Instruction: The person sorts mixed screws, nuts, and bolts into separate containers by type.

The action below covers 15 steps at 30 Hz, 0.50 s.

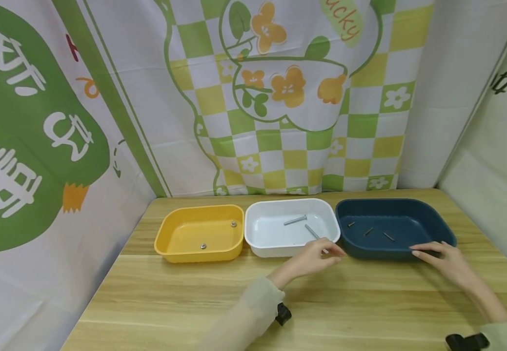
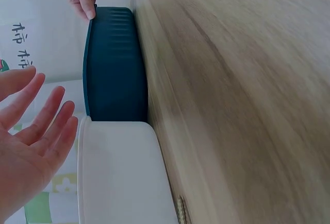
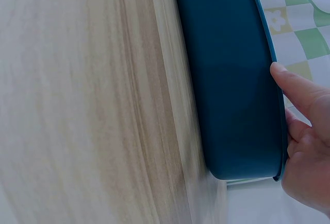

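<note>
My left hand hovers at the front right corner of the white tray, fingers loosely spread and holding nothing. Two long silver bolts lie in that tray, one partly covered by the hand. At the front right of the dark blue tray, my right hand pinches the rim, thumb on the outside and fingers over the edge. Several small screws lie scattered on the blue tray's floor. In the left wrist view the left palm faces the camera.
A yellow tray with two small metal nuts stands left of the white one. All three trays form a row on the wooden table. A brass-coloured threaded piece lies beside the white tray. Printed curtains hang behind.
</note>
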{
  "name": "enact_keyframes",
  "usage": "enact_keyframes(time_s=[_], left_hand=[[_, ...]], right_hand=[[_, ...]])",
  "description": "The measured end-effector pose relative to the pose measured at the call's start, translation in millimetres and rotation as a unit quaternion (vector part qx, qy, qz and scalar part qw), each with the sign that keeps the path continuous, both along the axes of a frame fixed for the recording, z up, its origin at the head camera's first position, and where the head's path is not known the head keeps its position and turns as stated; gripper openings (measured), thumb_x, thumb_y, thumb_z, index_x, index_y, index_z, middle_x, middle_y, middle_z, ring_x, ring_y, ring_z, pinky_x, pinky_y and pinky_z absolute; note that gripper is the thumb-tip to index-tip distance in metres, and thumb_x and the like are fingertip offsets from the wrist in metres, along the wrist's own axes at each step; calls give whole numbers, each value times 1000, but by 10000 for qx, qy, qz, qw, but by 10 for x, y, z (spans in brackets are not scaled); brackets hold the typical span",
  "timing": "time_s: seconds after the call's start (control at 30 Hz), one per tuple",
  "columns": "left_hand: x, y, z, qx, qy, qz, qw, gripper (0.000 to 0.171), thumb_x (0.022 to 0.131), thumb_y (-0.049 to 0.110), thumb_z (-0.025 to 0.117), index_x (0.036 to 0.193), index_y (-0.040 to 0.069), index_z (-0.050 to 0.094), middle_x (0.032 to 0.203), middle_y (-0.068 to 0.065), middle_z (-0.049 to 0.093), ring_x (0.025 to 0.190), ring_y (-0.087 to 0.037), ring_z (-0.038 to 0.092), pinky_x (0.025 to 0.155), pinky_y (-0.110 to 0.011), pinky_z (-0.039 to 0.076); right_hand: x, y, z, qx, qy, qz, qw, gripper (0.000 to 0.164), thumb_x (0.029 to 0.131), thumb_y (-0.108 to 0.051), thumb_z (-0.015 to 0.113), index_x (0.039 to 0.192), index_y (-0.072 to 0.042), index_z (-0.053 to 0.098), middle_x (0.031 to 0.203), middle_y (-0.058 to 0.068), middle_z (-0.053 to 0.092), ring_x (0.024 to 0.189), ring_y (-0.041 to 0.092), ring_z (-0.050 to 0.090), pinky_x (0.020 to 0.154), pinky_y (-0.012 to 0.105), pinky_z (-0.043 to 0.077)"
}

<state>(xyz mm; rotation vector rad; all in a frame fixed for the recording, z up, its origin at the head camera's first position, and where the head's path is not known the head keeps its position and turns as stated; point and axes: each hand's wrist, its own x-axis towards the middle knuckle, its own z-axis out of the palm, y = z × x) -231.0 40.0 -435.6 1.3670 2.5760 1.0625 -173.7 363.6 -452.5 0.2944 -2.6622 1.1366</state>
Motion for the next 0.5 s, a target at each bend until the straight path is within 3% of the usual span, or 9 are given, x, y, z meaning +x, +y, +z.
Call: enact_keyframes(time_s=[0.2,0.3,0.4,0.43,0.5], left_hand=[[24,-134,2,-194,-29,-136,9997,19,83,15,61,101,8,64,96,0,63,91,-3,53,83,-11,37],[34,-204,-4,-324,-117,-158,9993,21,84,17,61,102,9,64,100,0,62,93,-3,53,85,-11,36],[36,-278,-22,-397,-156,-157,9990,21,83,18,61,102,9,64,102,0,61,94,-3,52,83,-11,36],[37,-303,-27,-405,-167,-159,9989,21,83,18,62,102,8,64,102,0,61,95,-4,52,83,-11,36],[37,-352,-39,-438,-181,-159,9988,21,83,17,62,102,8,63,101,0,61,95,-5,52,84,-12,36]], right_hand=[[-15,3,20,169,-123,-111,9997,29,85,-21,60,102,2,63,93,4,64,90,-23,28,98,58,11],[-14,0,29,244,-201,-139,9994,30,85,-21,59,103,3,62,96,15,63,101,0,45,96,60,12],[-8,0,30,260,-291,-176,9991,32,86,-22,58,104,3,61,97,9,63,108,37,42,96,60,12],[-6,2,30,253,-275,-162,9992,32,86,-22,58,104,4,61,97,8,63,108,42,39,97,60,11],[-2,8,23,203,-217,-141,9995,31,86,-21,58,104,4,61,95,-1,63,112,23,44,98,58,10]])
